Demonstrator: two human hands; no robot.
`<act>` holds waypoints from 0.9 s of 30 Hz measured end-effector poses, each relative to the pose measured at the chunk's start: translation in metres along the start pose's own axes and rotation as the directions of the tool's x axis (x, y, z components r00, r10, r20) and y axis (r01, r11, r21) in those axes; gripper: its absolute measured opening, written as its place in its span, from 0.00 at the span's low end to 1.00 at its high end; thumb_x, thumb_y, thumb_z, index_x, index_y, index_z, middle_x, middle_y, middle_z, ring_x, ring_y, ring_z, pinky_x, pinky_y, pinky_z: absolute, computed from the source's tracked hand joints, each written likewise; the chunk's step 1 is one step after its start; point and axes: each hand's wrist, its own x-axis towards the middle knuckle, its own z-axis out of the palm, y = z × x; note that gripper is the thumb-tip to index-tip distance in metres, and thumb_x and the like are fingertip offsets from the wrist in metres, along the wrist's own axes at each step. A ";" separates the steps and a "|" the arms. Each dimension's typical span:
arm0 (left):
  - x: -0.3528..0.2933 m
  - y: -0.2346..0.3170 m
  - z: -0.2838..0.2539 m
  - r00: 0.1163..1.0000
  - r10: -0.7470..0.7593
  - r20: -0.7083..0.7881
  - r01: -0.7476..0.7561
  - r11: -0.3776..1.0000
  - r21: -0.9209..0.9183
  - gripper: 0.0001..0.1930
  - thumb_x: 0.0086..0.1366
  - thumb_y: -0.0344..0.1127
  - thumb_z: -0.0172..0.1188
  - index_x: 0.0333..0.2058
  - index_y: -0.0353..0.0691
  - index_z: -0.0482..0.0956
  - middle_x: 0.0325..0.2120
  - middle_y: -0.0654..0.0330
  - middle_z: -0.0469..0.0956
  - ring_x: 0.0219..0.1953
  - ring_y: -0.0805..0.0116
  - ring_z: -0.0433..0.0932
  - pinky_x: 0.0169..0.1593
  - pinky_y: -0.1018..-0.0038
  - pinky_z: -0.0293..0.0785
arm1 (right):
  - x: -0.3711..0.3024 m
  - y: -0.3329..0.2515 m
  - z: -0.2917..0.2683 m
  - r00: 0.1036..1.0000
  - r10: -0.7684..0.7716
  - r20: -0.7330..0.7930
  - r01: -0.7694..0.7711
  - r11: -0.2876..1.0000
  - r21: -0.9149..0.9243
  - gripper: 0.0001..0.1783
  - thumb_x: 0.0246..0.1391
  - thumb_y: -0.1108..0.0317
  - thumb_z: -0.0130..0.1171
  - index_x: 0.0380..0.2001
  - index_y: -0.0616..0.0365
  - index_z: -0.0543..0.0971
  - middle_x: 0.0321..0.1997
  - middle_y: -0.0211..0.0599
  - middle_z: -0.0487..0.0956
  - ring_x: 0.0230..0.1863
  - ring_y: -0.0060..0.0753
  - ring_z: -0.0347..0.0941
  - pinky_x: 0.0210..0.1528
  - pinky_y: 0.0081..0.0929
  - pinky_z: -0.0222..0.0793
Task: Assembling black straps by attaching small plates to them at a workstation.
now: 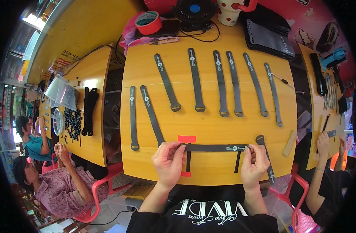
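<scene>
A dark grey strap [209, 148] with a pale printed mark is stretched level near the table's front edge. My left hand [169, 160] pinches its left end between thumb and fingers. Its right end is pinched by my right hand [255, 160]. Below the strap, two thin black strips [237, 162] stand across it, one near each end. Red tape pieces [187, 138] lie above and below the left strip. Another slotted strap [268, 165] lies slanted just right of my right hand. Beyond my hands, several matching grey straps [197, 83] with slotted ends are spread in a row.
At the back stand a roll of red tape [148, 23], a black fan [194, 12], a spotted cup [229, 13] and a dark notebook [269, 38]. A tan ribbed piece [289, 143] lies at the right edge. Co-workers sit at side tables [96, 77], left and right.
</scene>
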 end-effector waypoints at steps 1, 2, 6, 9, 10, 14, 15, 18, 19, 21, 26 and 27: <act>0.000 0.000 0.000 1.000 0.001 -0.001 -0.001 1.000 0.000 0.04 0.64 0.20 0.58 0.37 0.32 0.75 0.24 0.62 0.78 0.22 0.80 0.76 0.24 0.86 0.69 | 0.000 -0.001 0.000 1.000 0.006 0.004 -0.006 1.000 -0.004 0.08 0.50 0.86 0.58 0.34 0.68 0.75 0.27 0.41 0.71 0.24 0.32 0.71 0.24 0.24 0.66; 0.001 0.001 -0.001 1.000 0.003 -0.004 -0.003 1.000 0.020 0.04 0.62 0.19 0.59 0.36 0.31 0.76 0.26 0.61 0.76 0.23 0.78 0.77 0.25 0.84 0.72 | 0.000 -0.001 0.001 1.000 0.005 0.004 -0.005 1.000 -0.003 0.08 0.50 0.86 0.58 0.34 0.68 0.75 0.27 0.41 0.71 0.24 0.32 0.71 0.24 0.24 0.66; 0.002 0.002 0.001 0.999 0.032 -0.021 -0.031 0.997 0.077 0.05 0.60 0.17 0.61 0.34 0.29 0.77 0.27 0.60 0.74 0.23 0.76 0.78 0.25 0.82 0.74 | 0.000 0.001 0.004 0.999 -0.020 -0.031 0.020 1.000 -0.004 0.07 0.51 0.85 0.59 0.34 0.66 0.75 0.26 0.36 0.70 0.22 0.24 0.67 0.22 0.20 0.61; 0.002 0.002 0.001 0.999 0.051 -0.016 -0.050 0.995 0.089 0.05 0.59 0.17 0.61 0.35 0.29 0.77 0.29 0.59 0.73 0.22 0.76 0.77 0.25 0.82 0.74 | 0.001 0.003 0.004 0.998 -0.047 -0.047 0.046 0.999 -0.025 0.06 0.52 0.84 0.59 0.33 0.65 0.75 0.24 0.31 0.68 0.20 0.16 0.63 0.19 0.15 0.55; 0.003 0.002 0.002 0.999 0.052 -0.015 -0.050 0.995 0.088 0.05 0.59 0.17 0.61 0.35 0.29 0.77 0.29 0.59 0.73 0.22 0.76 0.77 0.25 0.82 0.74 | 0.001 0.004 0.004 0.997 -0.062 -0.040 0.060 0.997 -0.044 0.06 0.52 0.84 0.59 0.33 0.65 0.75 0.24 0.31 0.68 0.20 0.16 0.62 0.19 0.15 0.55; 0.004 0.004 0.004 0.990 0.139 -0.021 -0.134 0.979 0.152 0.05 0.61 0.17 0.60 0.34 0.30 0.75 0.29 0.62 0.72 0.20 0.79 0.76 0.22 0.84 0.68 | 0.001 0.001 0.003 0.998 -0.055 -0.040 0.054 0.998 -0.044 0.06 0.52 0.84 0.59 0.33 0.65 0.75 0.24 0.31 0.68 0.20 0.16 0.62 0.19 0.15 0.54; 0.004 0.003 0.004 0.990 0.141 -0.019 -0.136 0.978 0.156 0.05 0.60 0.16 0.60 0.34 0.30 0.75 0.30 0.62 0.71 0.20 0.79 0.76 0.22 0.84 0.68 | 0.000 0.000 0.001 0.999 -0.029 -0.017 0.029 0.999 -0.034 0.07 0.51 0.85 0.59 0.33 0.67 0.75 0.25 0.37 0.69 0.22 0.25 0.66 0.22 0.20 0.60; 0.005 0.004 0.005 0.992 0.124 -0.021 -0.119 0.981 0.154 0.05 0.60 0.17 0.60 0.33 0.30 0.75 0.29 0.62 0.71 0.21 0.79 0.76 0.22 0.85 0.68 | 0.000 0.000 0.000 1.000 -0.004 0.007 0.004 1.000 -0.022 0.08 0.50 0.86 0.58 0.34 0.68 0.74 0.26 0.42 0.70 0.24 0.34 0.70 0.25 0.25 0.65; 0.005 0.005 0.005 0.992 0.124 -0.021 -0.119 0.981 0.154 0.05 0.60 0.17 0.60 0.33 0.30 0.75 0.29 0.62 0.71 0.21 0.79 0.76 0.22 0.85 0.68 | 0.000 0.000 0.000 1.000 -0.004 0.004 0.004 1.000 -0.023 0.08 0.50 0.86 0.58 0.34 0.68 0.74 0.26 0.42 0.70 0.24 0.34 0.69 0.24 0.25 0.65; 0.006 0.005 0.006 0.993 0.112 -0.024 -0.106 0.978 0.177 0.05 0.60 0.17 0.61 0.33 0.30 0.76 0.29 0.62 0.71 0.20 0.79 0.76 0.22 0.85 0.68 | 0.000 0.001 0.000 1.000 -0.006 0.002 0.006 1.000 -0.026 0.07 0.50 0.86 0.58 0.34 0.68 0.74 0.26 0.42 0.70 0.24 0.34 0.69 0.24 0.25 0.65; 0.006 0.005 0.007 0.992 0.119 -0.042 -0.110 0.978 0.176 0.04 0.60 0.17 0.61 0.33 0.30 0.76 0.29 0.62 0.72 0.20 0.79 0.75 0.22 0.84 0.69 | 0.000 -0.001 0.001 1.000 0.003 0.006 -0.003 1.000 -0.022 0.07 0.51 0.86 0.58 0.34 0.68 0.74 0.26 0.42 0.70 0.24 0.33 0.70 0.24 0.25 0.65; 0.006 0.005 0.007 0.993 0.109 -0.047 -0.099 0.980 0.171 0.04 0.60 0.17 0.61 0.33 0.30 0.76 0.29 0.62 0.72 0.19 0.79 0.75 0.22 0.84 0.69 | 0.000 -0.001 0.001 1.000 0.000 0.003 0.000 1.000 -0.019 0.07 0.51 0.86 0.58 0.34 0.68 0.74 0.26 0.42 0.70 0.24 0.33 0.70 0.24 0.25 0.65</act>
